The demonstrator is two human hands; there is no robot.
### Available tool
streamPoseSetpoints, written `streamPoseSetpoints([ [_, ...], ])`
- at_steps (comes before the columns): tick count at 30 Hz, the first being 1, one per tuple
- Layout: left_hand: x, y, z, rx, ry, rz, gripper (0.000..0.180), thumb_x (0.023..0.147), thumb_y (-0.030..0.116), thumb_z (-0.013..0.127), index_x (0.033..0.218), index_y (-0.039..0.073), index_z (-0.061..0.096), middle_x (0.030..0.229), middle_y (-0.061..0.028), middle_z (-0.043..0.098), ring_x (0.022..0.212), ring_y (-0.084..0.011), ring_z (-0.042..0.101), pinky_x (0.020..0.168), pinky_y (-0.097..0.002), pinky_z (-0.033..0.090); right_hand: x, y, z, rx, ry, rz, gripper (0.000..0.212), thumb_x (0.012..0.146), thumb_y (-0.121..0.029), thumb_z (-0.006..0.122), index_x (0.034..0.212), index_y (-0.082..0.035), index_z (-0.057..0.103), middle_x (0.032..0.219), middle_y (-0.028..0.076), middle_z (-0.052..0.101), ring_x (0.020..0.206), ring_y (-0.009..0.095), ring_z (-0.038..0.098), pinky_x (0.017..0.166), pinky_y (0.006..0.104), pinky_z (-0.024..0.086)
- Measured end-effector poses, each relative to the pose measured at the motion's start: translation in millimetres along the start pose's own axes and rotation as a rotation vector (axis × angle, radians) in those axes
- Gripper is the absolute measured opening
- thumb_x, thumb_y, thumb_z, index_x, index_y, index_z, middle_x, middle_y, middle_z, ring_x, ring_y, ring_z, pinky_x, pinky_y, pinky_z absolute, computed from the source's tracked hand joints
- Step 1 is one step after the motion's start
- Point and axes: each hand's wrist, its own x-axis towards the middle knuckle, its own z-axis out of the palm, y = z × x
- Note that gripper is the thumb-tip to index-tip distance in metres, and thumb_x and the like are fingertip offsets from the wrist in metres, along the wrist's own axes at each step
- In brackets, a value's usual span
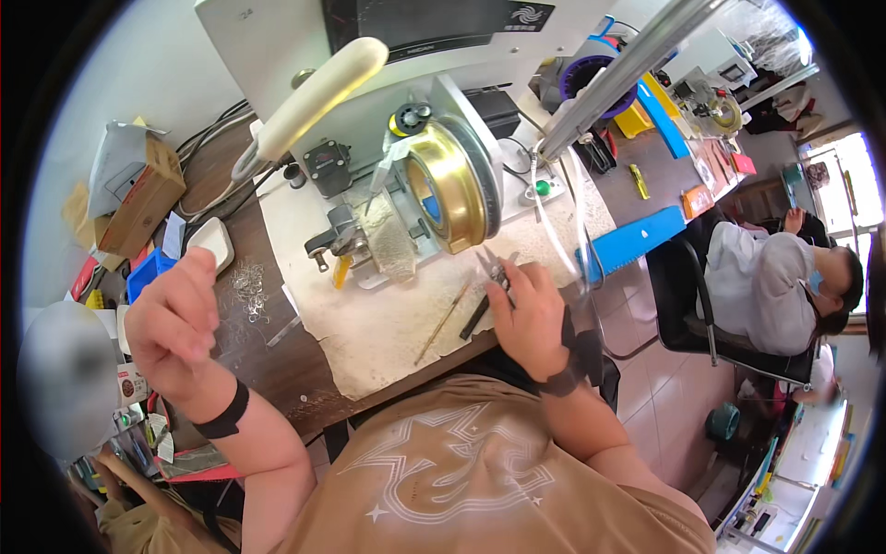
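Observation:
My left hand is raised over the left side of the bench, its fingers curled together in a pinch. Whatever may be between them is too small to make out. On the stained paper sheet near the bench's front edge, my right hand is closed around small pliers, whose metal jaws point away from me. A black-handled tool and a thin stick lie beside that hand. Beyond stands a bench machine with a gold wheel and a small metal clamp.
A glowing white lamp overhangs the machine. Tangled metal pieces lie on the left, near a white tray, a blue bin and a cardboard box. A blue strip juts out at right. A person sits farther right.

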Motion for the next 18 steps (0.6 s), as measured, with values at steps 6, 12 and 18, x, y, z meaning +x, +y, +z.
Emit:
streamPoseSetpoints([
  [6, -33.1, 25.1, -2.4, 0.500, 0.406, -0.561, 0.012, 0.098, 0.009, 0.066, 0.087, 0.006, 0.061, 0.083, 0.0024, 0.053, 0.078, -0.0089, 0.045, 0.072, -0.0260, 0.035, 8.5, 36.8, -8.9, -0.358, -0.007, 0.089, 0.032, 0.090, -0.028, 0.073, 0.111, -0.004, 0.073, 0.092, 0.013, 0.062, 0.089, 0.034, 0.061, 0.075, 0.0442, 0.050],
  [12, -91.1, 7.4, -69.2, 1.006, 0.762, -0.836, 0.022, 0.098, 0.017, 0.069, 0.111, -0.001, 0.072, 0.093, -0.0027, 0.072, 0.084, -0.0106, 0.063, 0.077, -0.0263, 0.049, 6.7, 34.0, -27.7, -0.265, 0.069, 0.130, 0.031, 0.096, -0.026, 0.068, 0.114, -0.001, 0.071, 0.097, 0.016, 0.064, 0.093, 0.037, 0.062, 0.080, 0.0453, 0.050],
  [18, -103.1, 16.0, -95.3, 1.665, 0.650, -1.291, 0.034, 0.101, 0.031, 0.058, 0.126, 0.012, 0.073, 0.116, -0.0141, 0.075, 0.109, -0.0404, 0.068, 0.094, -0.0443, 0.051, 14.3, 6.6, -31.1, -0.007, 0.124, 0.090, 0.027, 0.098, -0.021, 0.066, 0.112, 0.002, 0.070, 0.091, 0.012, 0.060, 0.082, 0.028, 0.057, 0.075, 0.0385, 0.047],
])
